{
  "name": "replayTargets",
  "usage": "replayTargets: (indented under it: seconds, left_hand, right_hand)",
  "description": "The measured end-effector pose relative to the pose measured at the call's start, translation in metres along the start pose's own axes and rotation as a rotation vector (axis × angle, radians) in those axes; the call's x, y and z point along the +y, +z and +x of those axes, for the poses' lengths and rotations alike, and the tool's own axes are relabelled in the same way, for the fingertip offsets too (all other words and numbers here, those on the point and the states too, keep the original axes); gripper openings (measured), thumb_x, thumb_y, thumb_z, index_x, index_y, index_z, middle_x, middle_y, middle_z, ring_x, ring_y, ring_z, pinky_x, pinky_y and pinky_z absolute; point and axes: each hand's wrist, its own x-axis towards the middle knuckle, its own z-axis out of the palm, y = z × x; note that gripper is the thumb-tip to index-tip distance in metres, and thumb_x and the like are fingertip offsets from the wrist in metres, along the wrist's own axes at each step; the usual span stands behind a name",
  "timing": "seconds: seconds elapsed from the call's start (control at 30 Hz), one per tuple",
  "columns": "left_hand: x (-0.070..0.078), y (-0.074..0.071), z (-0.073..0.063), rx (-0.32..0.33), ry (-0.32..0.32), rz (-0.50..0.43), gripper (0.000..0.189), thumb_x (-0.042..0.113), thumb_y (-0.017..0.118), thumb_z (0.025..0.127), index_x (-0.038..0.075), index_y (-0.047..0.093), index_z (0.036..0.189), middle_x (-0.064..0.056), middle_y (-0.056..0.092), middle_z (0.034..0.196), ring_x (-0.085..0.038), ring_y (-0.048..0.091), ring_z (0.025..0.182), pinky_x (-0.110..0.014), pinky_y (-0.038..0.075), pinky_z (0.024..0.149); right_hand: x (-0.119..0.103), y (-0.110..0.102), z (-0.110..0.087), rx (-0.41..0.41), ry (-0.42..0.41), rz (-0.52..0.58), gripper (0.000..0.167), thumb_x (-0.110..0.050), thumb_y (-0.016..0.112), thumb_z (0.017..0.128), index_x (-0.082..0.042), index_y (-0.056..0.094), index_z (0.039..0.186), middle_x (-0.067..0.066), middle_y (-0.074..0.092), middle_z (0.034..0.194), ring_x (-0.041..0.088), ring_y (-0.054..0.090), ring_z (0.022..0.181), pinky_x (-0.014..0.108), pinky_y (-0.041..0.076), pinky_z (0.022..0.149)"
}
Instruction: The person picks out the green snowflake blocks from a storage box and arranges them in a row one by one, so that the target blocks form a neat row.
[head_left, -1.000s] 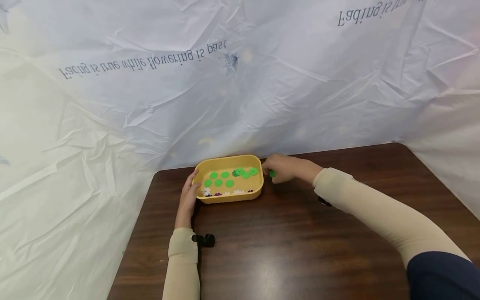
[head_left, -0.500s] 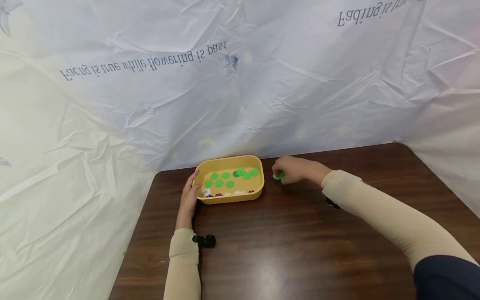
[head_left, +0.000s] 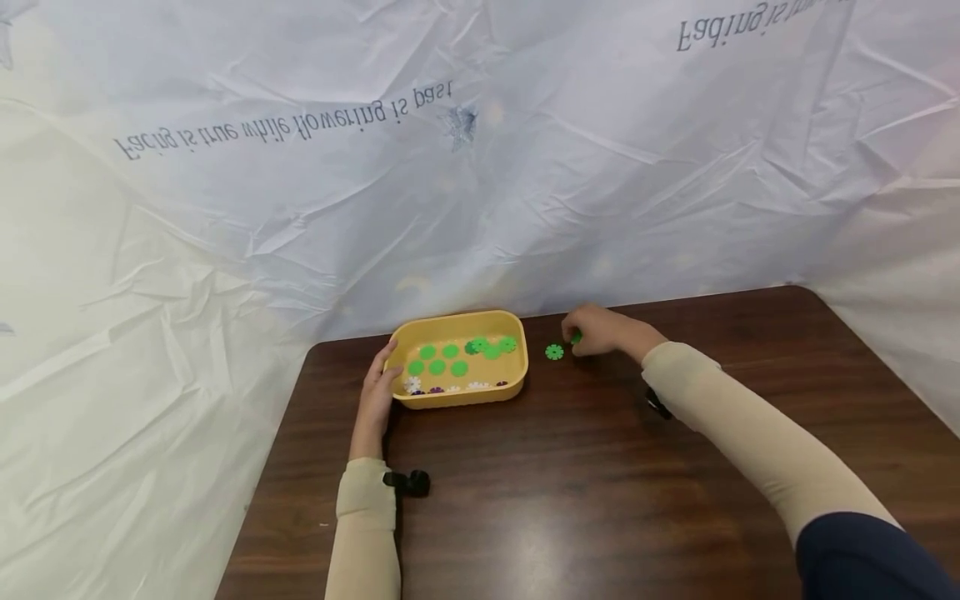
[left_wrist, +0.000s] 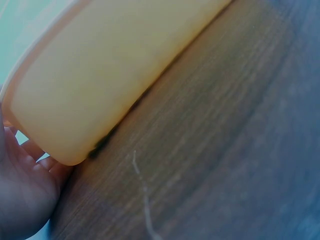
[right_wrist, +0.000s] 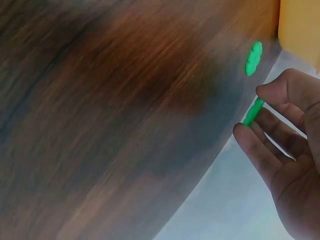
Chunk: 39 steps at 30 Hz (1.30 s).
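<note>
My left hand (head_left: 377, 396) grips the left end of a yellow plastic tray (head_left: 459, 400). In the left wrist view, fingers (left_wrist: 32, 148) curl beneath the corner of the tray (left_wrist: 100, 75). To the tray's right, a green flower-shaped plastic piece (head_left: 553, 352) lies flat on the table. Just beyond it, my right hand (head_left: 603, 331) pinches a second green flower-shaped piece (right_wrist: 253, 112) between thumb and finger, held on edge. The right wrist view also shows the lying piece (right_wrist: 254, 58) near the tray's wall.
Inside the tray are several green discs (head_left: 437, 367), with white pieces (head_left: 412, 383) and purple pieces (head_left: 437, 389) along its near side. The dark wood table (head_left: 600, 483) meets a white printed sheet (head_left: 525, 208) at its back edge.
My right hand has moved right, away from the tray. A green flower-shaped piece now lies on the table, and another is in its fingers. My left hand stays put.
</note>
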Motion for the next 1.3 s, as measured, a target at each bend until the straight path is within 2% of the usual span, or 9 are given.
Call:
replayTargets:
  seconds: [0.1, 0.23, 0.53, 0.77, 0.97, 1.13, 1.3]
  left_hand:
    - [0.008, 0.002, -0.006, -0.007, 0.018, 0.022, 0.056, 0.007, 0.044, 0.11, 0.006, 0.034, 0.166, -0.013, 0.02, 0.174, -0.034, 0.012, 0.161, -0.056, 0.017, 0.125]
    - [0.01, 0.003, -0.008, -0.009, 0.033, 0.022, 0.056, 0.007, 0.044, 0.11, 0.006, 0.034, 0.166, -0.012, 0.02, 0.174, -0.034, 0.011, 0.161, -0.057, 0.016, 0.125]
    - [0.009, 0.002, -0.007, -0.01, 0.025, 0.021, 0.056, 0.007, 0.044, 0.111, 0.007, 0.034, 0.166, -0.011, 0.02, 0.175, -0.033, 0.011, 0.161, -0.056, 0.015, 0.126]
    - [0.009, 0.003, -0.006, 0.0, 0.022, 0.014, 0.055, 0.007, 0.045, 0.11, 0.007, 0.036, 0.165, -0.011, 0.022, 0.174, -0.031, 0.012, 0.161, -0.055, 0.014, 0.126]
    - [0.009, 0.002, -0.006, -0.005, 0.016, 0.011, 0.056, 0.005, 0.044, 0.11, 0.007, 0.036, 0.165, -0.011, 0.021, 0.174, -0.033, 0.011, 0.161, -0.056, 0.015, 0.126]
    - [0.011, 0.003, -0.005, -0.001, 0.022, 0.01, 0.056, 0.005, 0.044, 0.109, 0.006, 0.036, 0.165, -0.012, 0.022, 0.174, -0.032, 0.011, 0.161, -0.056, 0.014, 0.126]
    - [0.011, 0.001, -0.006, 0.001, 0.024, 0.008, 0.056, 0.005, 0.044, 0.109, 0.005, 0.036, 0.164, -0.012, 0.021, 0.174, -0.032, 0.012, 0.161, -0.056, 0.014, 0.126]
  right_hand:
    - [0.001, 0.002, 0.002, 0.01, -0.002, 0.009, 0.009, 0.001, 0.069, 0.09, -0.002, 0.072, 0.098, 0.009, 0.065, 0.094, 0.021, 0.047, 0.074, 0.039, 0.043, 0.069]
    - [-0.002, 0.007, 0.007, -0.019, 0.015, 0.019, 0.008, -0.001, 0.071, 0.091, -0.003, 0.073, 0.099, 0.007, 0.066, 0.094, 0.02, 0.05, 0.076, 0.038, 0.044, 0.071]
    - [0.001, 0.015, 0.013, -0.038, 0.082, 0.021, 0.011, -0.004, 0.072, 0.092, -0.004, 0.075, 0.103, 0.008, 0.069, 0.103, 0.02, 0.057, 0.08, 0.038, 0.05, 0.073]
    - [0.002, 0.018, 0.014, -0.032, 0.074, 0.021, 0.009, -0.001, 0.071, 0.092, -0.004, 0.075, 0.1, 0.008, 0.068, 0.099, 0.021, 0.055, 0.078, 0.037, 0.048, 0.071]
    - [-0.001, 0.02, 0.014, -0.037, 0.112, 0.005, 0.013, -0.001, 0.071, 0.092, -0.003, 0.076, 0.104, 0.011, 0.07, 0.105, 0.021, 0.061, 0.083, 0.039, 0.052, 0.074]
    - [-0.004, 0.017, 0.012, -0.03, 0.099, -0.019, 0.015, -0.001, 0.072, 0.092, -0.001, 0.076, 0.107, 0.012, 0.07, 0.107, 0.023, 0.064, 0.089, 0.041, 0.055, 0.077]
    - [-0.014, 0.007, 0.009, 0.039, 0.037, -0.017, 0.007, 0.0, 0.071, 0.091, -0.005, 0.07, 0.094, 0.007, 0.064, 0.094, 0.023, 0.054, 0.08, 0.041, 0.048, 0.072]
